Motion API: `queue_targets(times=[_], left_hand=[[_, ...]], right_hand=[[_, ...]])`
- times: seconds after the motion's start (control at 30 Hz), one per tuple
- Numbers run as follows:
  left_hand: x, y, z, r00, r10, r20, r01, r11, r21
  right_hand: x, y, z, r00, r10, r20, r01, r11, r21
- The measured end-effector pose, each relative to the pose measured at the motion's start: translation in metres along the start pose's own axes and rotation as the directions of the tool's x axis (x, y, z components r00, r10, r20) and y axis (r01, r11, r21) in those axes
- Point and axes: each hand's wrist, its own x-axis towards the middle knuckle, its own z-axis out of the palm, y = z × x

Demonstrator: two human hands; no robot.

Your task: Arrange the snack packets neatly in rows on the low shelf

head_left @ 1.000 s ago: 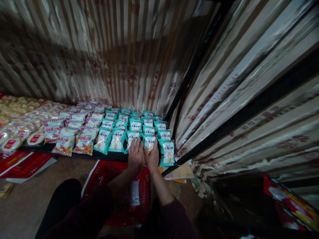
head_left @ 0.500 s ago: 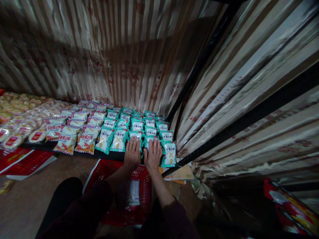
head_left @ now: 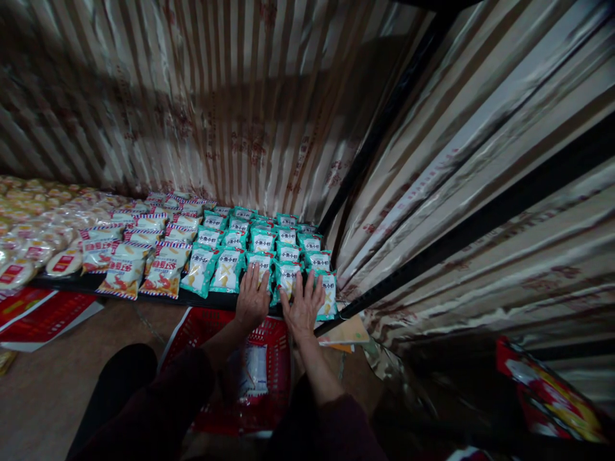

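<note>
Rows of small teal-and-white snack packets stand on the right end of a low black shelf. My left hand lies with outstretched fingers against the front of one packet, covering its lower part. To its right, my right hand has its fingers spread, overlapping a front packet and the left edge of the corner packet. Neither hand is wrapped around a packet. Whether the right fingertips press on the packets or hover just before them, I cannot tell.
White-and-red snack bags and round wrapped crackers fill the shelf leftward. Below stands a red basket with a clear-and-white wrapper inside. A black post rises at the right, before striped sheeting.
My right hand has shifted slightly right and its fingers have spread, showing more of the packet between my hands. My left hand stays at its packet. The view has shifted slightly.
</note>
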Motion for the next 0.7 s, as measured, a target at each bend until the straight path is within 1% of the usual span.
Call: queue_targets(times=[0.1,0.2,0.3,0.5,0.7], left_hand=[[0.0,-0.002,0.001,1.0,0.019,0.007,-0.019,1.0,0.001],[0.001,-0.004,0.004,0.999,0.033,-0.009,-0.033,0.999,0.013],[0.001,-0.004,0.006,0.998,0.041,-0.038,-0.04,0.999,0.036],[-0.001,-0.006,0.008,0.997,0.055,-0.063,-0.05,0.996,0.07],[-0.001,-0.007,0.009,0.997,0.047,-0.053,-0.045,0.998,0.052]], right_hand=[[0.001,0.005,-0.001,0.997,0.074,-0.037,-0.075,0.996,-0.048],[0.001,0.006,0.0,0.993,0.115,-0.032,-0.117,0.99,-0.084],[0.0,0.005,0.003,0.992,0.126,-0.017,-0.127,0.986,-0.111],[0.003,0.004,0.012,0.989,0.142,-0.035,-0.145,0.981,-0.132],[0.007,0.003,0.014,0.989,0.147,-0.017,-0.148,0.983,-0.112]])
